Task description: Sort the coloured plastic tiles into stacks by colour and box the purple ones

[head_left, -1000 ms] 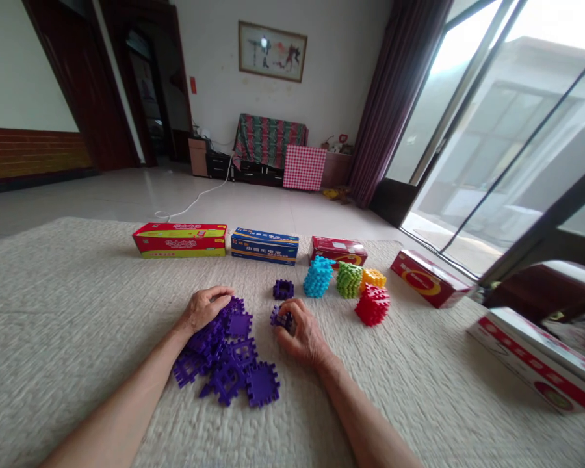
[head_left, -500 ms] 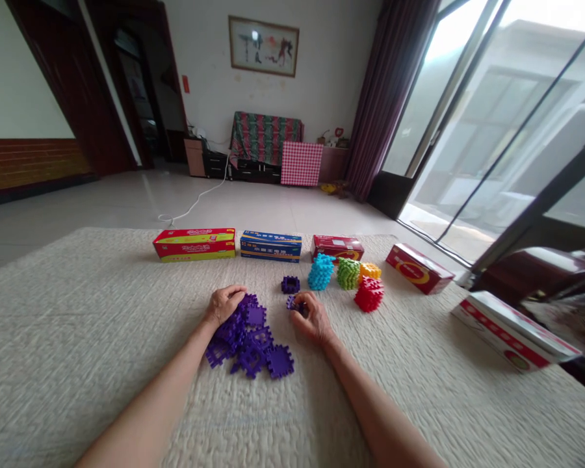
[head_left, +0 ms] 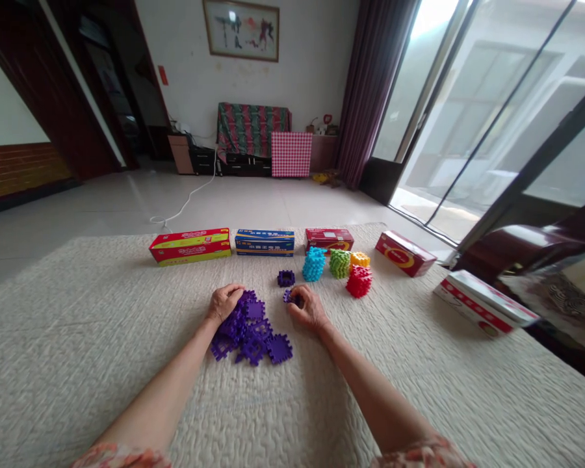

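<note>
A pile of purple interlocking plastic tiles (head_left: 253,349), square with notched edges, lies on the quilted cover. My left hand (head_left: 225,303) rests at the pile's far left edge with its fingers curled down; whatever they hold is hidden. To the right of the pile, my right hand (head_left: 307,307) is closed around a purple interlocking tile (head_left: 287,296), mostly covered by the fingers. Just beyond it sits a purple open-topped piece (head_left: 286,279). Stacks of similar pieces stand farther right: blue (head_left: 314,264), green (head_left: 340,264), yellow (head_left: 360,259) and red (head_left: 359,281).
A row of boxes lines the far side of the quilted cover (head_left: 102,312): red-yellow (head_left: 191,247), blue (head_left: 265,244) and dark red (head_left: 329,238). Another red box (head_left: 405,253) and a white-red box (head_left: 485,303) lie at the right. A cabinet and glass doors are beyond.
The camera view has shifted a little, bringing patterned sleeves into sight. Both hands keep nearly the same places beside the purple pieces.
</note>
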{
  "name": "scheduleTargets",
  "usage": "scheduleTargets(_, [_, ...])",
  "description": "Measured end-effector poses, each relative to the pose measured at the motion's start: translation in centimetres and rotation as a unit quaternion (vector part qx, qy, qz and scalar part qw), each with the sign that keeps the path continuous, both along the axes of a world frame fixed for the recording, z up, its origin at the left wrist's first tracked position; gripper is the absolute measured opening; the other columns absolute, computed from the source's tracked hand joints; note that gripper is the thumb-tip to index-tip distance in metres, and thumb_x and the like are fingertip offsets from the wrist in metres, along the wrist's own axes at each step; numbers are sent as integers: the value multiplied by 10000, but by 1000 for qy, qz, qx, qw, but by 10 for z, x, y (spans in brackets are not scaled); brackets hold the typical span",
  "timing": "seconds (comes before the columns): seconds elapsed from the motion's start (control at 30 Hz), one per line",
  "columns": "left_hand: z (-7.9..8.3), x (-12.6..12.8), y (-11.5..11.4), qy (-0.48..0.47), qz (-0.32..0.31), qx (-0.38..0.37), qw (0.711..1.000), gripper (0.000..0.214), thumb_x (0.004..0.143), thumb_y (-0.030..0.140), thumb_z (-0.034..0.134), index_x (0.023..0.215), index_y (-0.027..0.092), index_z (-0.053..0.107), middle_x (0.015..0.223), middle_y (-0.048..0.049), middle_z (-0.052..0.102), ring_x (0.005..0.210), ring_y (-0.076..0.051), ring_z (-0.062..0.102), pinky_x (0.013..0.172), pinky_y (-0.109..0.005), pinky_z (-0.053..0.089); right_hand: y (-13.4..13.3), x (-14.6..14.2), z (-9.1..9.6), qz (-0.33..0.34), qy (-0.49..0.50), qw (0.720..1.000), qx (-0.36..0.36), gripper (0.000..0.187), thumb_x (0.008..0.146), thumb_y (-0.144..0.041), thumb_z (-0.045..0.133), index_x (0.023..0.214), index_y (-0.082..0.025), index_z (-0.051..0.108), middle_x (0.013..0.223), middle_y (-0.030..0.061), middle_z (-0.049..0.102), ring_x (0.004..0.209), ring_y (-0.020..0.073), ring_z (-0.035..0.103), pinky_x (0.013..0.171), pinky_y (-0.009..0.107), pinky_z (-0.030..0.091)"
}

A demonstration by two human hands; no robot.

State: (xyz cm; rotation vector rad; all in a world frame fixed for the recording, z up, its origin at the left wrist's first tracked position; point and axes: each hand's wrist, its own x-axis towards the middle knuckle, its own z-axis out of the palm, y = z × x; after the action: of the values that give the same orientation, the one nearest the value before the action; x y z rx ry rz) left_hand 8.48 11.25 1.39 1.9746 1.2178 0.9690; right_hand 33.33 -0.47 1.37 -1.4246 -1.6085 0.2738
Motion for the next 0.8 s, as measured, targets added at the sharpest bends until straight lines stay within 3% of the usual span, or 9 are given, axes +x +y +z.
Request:
scheduleTargets(0.4, [-9, -4, 7, -60, -22, -44, 997, 305, 757, 395, 543, 880, 186, 727, 936, -48, 739, 939, -233, 658, 896, -331, 472, -3, 1, 5, 40, 38, 998, 0, 179, 682, -133, 559, 849, -198, 552, 923, 36, 576, 854, 169, 554, 789, 296, 447])
scheduleTargets(0.6, [-7, 0, 35, -83, -20, -92, 992, 382, 697, 436, 626, 912, 135, 719, 885, -100, 742, 850, -242, 680, 806, -341, 515, -2, 4, 6, 39, 59, 997, -4, 158, 700, -142, 556, 846, -201, 545, 935, 34, 573, 868, 171, 554, 783, 297, 447])
scheduleTargets(0.8, [-20, 3, 54, -170, 12, -103, 980, 446, 698, 491, 632, 939, 124, 711, 830, -103, 741, 796, -223, 693, 767, -325, 540, -4, 3, 4, 44, 54, 997, 18, 192, 720, -129, 535, 895, -206, 545, 1019, 53, 566, 959, 183, 555, 824, 305, 457])
